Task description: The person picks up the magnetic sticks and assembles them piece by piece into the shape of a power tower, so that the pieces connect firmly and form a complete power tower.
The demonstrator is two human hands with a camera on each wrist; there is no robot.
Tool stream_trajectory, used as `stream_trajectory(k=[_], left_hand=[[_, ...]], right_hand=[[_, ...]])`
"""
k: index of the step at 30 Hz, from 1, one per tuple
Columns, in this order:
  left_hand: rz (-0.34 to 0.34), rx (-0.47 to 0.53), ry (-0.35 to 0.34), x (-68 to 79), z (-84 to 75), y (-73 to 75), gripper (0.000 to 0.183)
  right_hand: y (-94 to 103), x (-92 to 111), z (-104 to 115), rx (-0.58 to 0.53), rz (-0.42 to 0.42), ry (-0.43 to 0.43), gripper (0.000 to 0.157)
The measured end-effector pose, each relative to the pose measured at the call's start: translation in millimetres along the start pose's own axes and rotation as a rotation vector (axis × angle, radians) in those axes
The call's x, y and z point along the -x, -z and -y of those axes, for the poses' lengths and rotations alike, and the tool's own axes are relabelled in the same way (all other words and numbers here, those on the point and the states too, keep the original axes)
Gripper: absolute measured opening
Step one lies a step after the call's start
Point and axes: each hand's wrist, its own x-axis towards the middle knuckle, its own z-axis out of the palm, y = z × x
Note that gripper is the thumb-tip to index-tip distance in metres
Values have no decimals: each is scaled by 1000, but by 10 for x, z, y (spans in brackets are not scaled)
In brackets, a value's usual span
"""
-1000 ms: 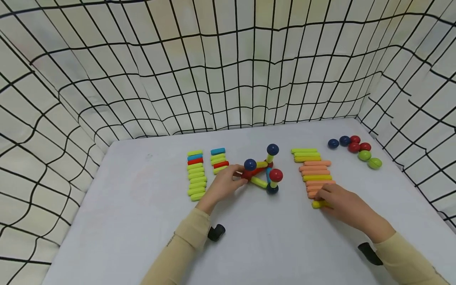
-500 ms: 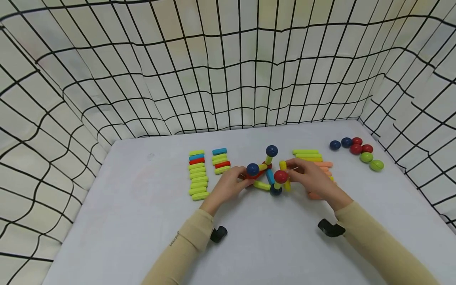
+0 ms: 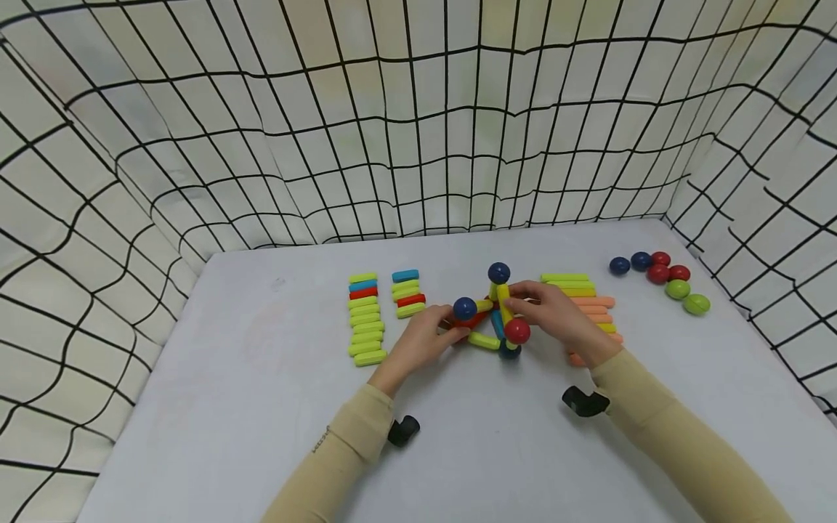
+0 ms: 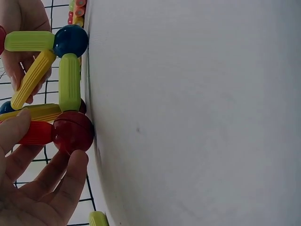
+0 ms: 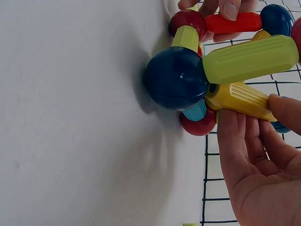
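Note:
A construction of magnetic-toy-like rods and balls stands mid-table, with a triangular base and uprights topped by two dark blue balls (image 3: 499,273) and a red ball (image 3: 517,330). At its left corner my left hand (image 3: 421,340) steadies it, thumb on an upright red rod (image 4: 36,133) and fingertips under the red corner ball (image 4: 73,132). My right hand (image 3: 559,314) pinches a yellow rod (image 5: 242,100) between thumb and fingers. That rod is tilted, one end right at the front dark blue base ball (image 5: 175,77) beside the lime upright (image 5: 251,59).
Left of the construction lie two columns of short rods (image 3: 365,319), mostly lime. Longer orange and yellow rods (image 3: 596,301) lie in a column at right, partly behind the right hand. Loose balls (image 3: 658,274) sit far right. Black netting (image 3: 458,138) over white cloth surrounds the table.
The right hand has picked the yellow rod off the right column's near end and carried it left to the construction, tilting it among the uprights. The left hand stays at the left corner.

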Motion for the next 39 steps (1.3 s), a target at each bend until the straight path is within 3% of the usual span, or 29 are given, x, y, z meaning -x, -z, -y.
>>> stream_trajectory(k=[18, 24, 28, 35, 39], left_hand=[[5, 5, 2, 10, -29, -11, 26], [12, 0, 1, 12, -17, -20, 28], [17, 2, 7, 17, -10, -20, 27], [14, 7, 8, 16, -15, -20, 25], [16, 8, -1, 22, -19, -19, 25]], right_hand=[[52, 26, -55, -44, 49, 28, 58], [58, 77, -124, 40, 69, 19, 60], [68, 165, -163, 120, 107, 25, 53], [6, 333, -232, 240, 204, 158, 52], [-81, 327, -252, 290, 146, 228, 47]])
